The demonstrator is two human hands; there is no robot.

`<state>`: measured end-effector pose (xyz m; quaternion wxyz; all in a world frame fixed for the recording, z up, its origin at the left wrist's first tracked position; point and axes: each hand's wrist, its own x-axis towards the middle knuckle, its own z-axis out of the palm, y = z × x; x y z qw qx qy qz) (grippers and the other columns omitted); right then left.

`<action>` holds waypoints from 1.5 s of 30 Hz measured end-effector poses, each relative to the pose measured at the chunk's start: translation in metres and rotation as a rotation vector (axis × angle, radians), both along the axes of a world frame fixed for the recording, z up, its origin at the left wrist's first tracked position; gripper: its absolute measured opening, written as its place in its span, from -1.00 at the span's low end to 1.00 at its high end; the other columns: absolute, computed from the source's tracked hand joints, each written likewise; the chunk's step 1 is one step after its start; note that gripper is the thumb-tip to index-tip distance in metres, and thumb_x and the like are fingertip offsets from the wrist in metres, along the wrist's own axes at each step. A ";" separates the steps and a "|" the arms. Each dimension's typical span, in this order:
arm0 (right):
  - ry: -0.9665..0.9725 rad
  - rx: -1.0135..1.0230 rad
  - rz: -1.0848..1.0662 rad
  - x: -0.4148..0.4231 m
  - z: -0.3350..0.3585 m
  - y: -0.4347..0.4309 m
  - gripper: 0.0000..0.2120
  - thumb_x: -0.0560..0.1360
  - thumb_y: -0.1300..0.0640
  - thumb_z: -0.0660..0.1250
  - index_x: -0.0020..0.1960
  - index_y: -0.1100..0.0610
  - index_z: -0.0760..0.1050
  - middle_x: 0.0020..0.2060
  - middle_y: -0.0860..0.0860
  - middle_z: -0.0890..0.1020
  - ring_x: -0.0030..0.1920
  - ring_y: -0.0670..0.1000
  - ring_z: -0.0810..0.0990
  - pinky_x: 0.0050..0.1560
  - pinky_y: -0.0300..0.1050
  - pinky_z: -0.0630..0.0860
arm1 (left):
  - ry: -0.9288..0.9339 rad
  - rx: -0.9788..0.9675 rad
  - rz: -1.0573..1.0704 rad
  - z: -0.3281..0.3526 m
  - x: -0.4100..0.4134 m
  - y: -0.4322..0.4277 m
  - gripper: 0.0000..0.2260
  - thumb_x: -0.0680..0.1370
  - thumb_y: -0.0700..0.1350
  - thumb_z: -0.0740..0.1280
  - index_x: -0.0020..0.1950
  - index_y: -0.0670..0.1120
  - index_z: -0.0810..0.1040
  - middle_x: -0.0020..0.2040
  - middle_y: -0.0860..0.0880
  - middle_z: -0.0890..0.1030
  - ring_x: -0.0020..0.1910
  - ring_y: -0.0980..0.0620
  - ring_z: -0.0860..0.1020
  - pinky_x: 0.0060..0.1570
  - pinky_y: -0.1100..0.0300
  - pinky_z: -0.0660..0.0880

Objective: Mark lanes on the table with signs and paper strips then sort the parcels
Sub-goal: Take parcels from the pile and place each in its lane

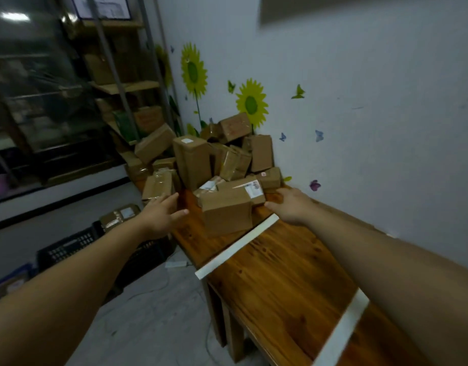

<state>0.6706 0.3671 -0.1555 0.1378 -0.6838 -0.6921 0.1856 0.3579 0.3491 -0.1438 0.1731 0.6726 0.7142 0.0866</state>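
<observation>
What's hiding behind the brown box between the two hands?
A heap of brown parcels sits behind the front box, piled up to the wall with its sunflower stickers. Whatever lies deep inside the heap is covered.

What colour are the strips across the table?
White, both strips, on the brown table; head view.
</observation>
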 end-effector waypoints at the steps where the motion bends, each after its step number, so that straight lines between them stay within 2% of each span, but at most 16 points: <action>1: 0.004 -0.008 0.010 -0.010 -0.002 0.016 -0.36 0.51 -0.27 0.19 0.48 0.04 0.26 0.39 0.17 0.36 0.33 0.18 0.38 0.29 0.02 0.37 | -0.011 -0.013 0.007 -0.001 -0.009 0.014 -0.37 0.55 0.24 0.14 0.54 0.10 0.00 0.56 -0.06 -0.03 0.52 -0.15 -0.07 0.44 -0.16 -0.01; 5: 0.000 -0.046 0.014 -0.046 -0.016 0.070 -0.32 0.52 -0.25 0.19 0.52 0.07 0.19 0.43 0.16 0.31 0.37 0.19 0.35 0.34 0.08 0.34 | -0.076 -0.071 0.016 -0.009 -0.036 0.072 -0.37 0.54 0.24 0.16 0.54 0.10 0.00 0.56 -0.06 0.00 0.51 -0.16 0.01 0.43 -0.16 0.02; 8: 0.001 -0.072 -0.039 -0.066 -0.032 0.108 -0.31 0.53 -0.24 0.19 0.54 0.06 0.13 0.47 0.16 0.25 0.42 0.20 0.28 0.37 0.06 0.30 | -0.207 -0.143 -0.005 -0.025 -0.046 0.120 -0.35 0.54 0.21 0.20 0.53 0.08 0.01 0.53 -0.08 0.09 0.47 -0.16 0.15 0.40 -0.14 0.20; 12: 0.025 -0.099 -0.116 -0.088 -0.059 0.154 -0.33 0.52 -0.22 0.21 0.52 0.06 0.18 0.42 0.14 0.34 0.35 0.18 0.37 0.31 0.09 0.39 | -0.394 -0.244 -0.045 -0.057 -0.054 0.187 -0.34 0.54 0.14 0.25 0.54 0.07 -0.01 0.54 -0.09 0.08 0.47 -0.17 0.17 0.38 -0.14 0.25; 18: 0.175 -0.130 -0.153 -0.115 -0.094 0.193 -0.45 0.57 -0.18 0.18 0.49 -0.01 0.22 0.41 0.03 0.37 0.34 0.09 0.40 0.33 0.08 0.37 | -0.457 -0.389 -0.107 -0.101 -0.048 0.255 -0.42 0.55 0.05 0.28 0.50 -0.04 0.14 0.43 -0.13 0.33 0.35 -0.13 0.36 0.24 0.03 0.34; 20: 0.214 -0.121 -0.161 -0.121 -0.102 0.201 -0.43 0.57 -0.20 0.16 0.51 -0.05 0.17 0.46 0.00 0.30 0.40 0.09 0.34 0.36 0.10 0.34 | -0.489 -0.442 -0.099 -0.112 -0.042 0.271 -0.44 0.54 0.06 0.29 0.47 -0.07 0.21 0.38 -0.11 0.38 0.25 -0.08 0.44 0.15 0.07 0.40; 23: 0.276 -0.121 -0.202 -0.122 -0.115 0.214 -0.40 0.56 -0.21 0.17 0.53 -0.09 0.08 0.50 -0.02 0.22 0.45 0.11 0.24 0.43 0.10 0.26 | -0.583 -0.521 -0.069 -0.126 -0.029 0.287 -0.57 0.58 0.03 0.25 0.40 -0.07 0.30 0.23 -0.06 0.47 -0.12 0.11 0.48 -0.18 0.24 0.43; 25: 0.360 -0.151 -0.226 -0.121 -0.123 0.219 -0.41 0.57 -0.20 0.18 0.51 -0.10 0.07 0.48 -0.03 0.25 0.44 0.07 0.27 0.41 -0.07 0.22 | -0.632 -0.601 -0.033 -0.135 -0.023 0.292 -0.57 0.58 0.04 0.23 0.42 -0.04 0.28 0.31 -0.08 0.44 0.07 -0.02 0.50 -0.05 0.10 0.48; 27: 0.423 -0.172 -0.278 -0.120 -0.128 0.225 -0.39 0.55 -0.17 0.23 0.51 -0.08 0.09 0.44 -0.03 0.31 0.40 0.07 0.33 0.32 -0.11 0.26 | -0.688 -0.637 0.013 -0.141 -0.019 0.298 -0.55 0.57 0.04 0.25 0.43 0.00 0.25 0.34 -0.09 0.42 0.25 -0.14 0.43 0.11 -0.06 0.47; 29: 0.434 -0.170 -0.342 -0.120 -0.133 0.228 -0.36 0.52 -0.14 0.30 0.50 -0.04 0.14 0.41 0.01 0.36 0.37 0.09 0.37 0.32 -0.05 0.32 | -0.733 -0.635 0.059 -0.140 -0.020 0.299 -0.54 0.56 0.02 0.27 0.43 0.01 0.23 0.29 -0.08 0.43 0.21 -0.14 0.44 0.06 -0.09 0.48; 33: 0.383 -0.191 -0.442 -0.124 -0.123 0.229 -0.38 0.48 -0.07 0.37 0.46 0.05 0.25 0.31 0.07 0.43 0.25 0.09 0.46 0.22 -0.01 0.47 | -0.752 -0.573 0.135 -0.128 -0.029 0.301 -0.44 0.55 0.05 0.29 0.47 0.04 0.13 0.29 -0.12 0.41 0.04 -0.13 0.47 -0.25 -0.02 0.54; 36: 0.437 -0.113 -0.455 -0.131 -0.103 0.217 -0.41 0.46 0.01 0.40 0.43 0.07 0.30 0.23 0.03 0.50 0.12 0.02 0.51 -0.02 -0.15 0.49 | -0.833 -0.531 0.142 -0.110 -0.038 0.301 -0.55 0.56 0.13 0.23 0.38 0.01 0.22 0.11 -0.10 0.49 -0.07 -0.12 0.51 -0.35 0.04 0.56; 38: 0.455 -0.062 -0.514 -0.139 -0.089 0.204 -0.44 0.43 -0.03 0.42 0.34 0.07 0.32 0.12 -0.01 0.53 0.03 -0.01 0.52 -0.07 -0.15 0.50 | -0.903 -0.473 0.134 -0.097 -0.044 0.298 -0.66 0.58 0.15 0.18 0.25 -0.02 0.28 0.00 -0.10 0.51 -0.10 -0.12 0.53 -0.41 0.08 0.55; 40: 0.514 -0.047 -0.601 -0.151 -0.075 0.187 -0.44 0.41 -0.22 0.38 0.26 0.04 0.32 -0.01 -0.06 0.50 -0.02 -0.02 0.54 -0.06 -0.06 0.55 | -0.895 -0.384 0.097 -0.087 -0.052 0.293 -0.69 0.58 0.10 0.20 0.21 -0.05 0.31 0.07 -0.11 0.50 -0.06 -0.09 0.51 -0.37 0.09 0.50; 42: 0.582 -0.020 -0.692 -0.168 -0.061 0.168 -0.43 0.42 -0.39 0.23 0.17 0.03 0.34 -0.09 -0.08 0.49 -0.11 -0.07 0.51 -0.24 -0.13 0.48 | -0.892 -0.304 0.025 -0.081 -0.064 0.285 -0.69 0.55 0.00 0.30 0.24 -0.04 0.33 0.12 -0.06 0.46 -0.04 -0.04 0.49 -0.30 0.12 0.48; 45: 0.598 0.097 -0.756 -0.190 -0.050 0.142 -0.58 0.50 -0.30 0.21 0.04 0.05 0.38 -0.10 -0.05 0.56 -0.16 -0.09 0.56 -0.32 -0.20 0.46 | -0.960 -0.253 -0.131 -0.070 -0.081 0.271 -0.48 0.50 -0.16 0.37 0.43 -0.07 0.28 0.03 0.01 0.48 -0.07 0.02 0.54 -0.30 0.21 0.53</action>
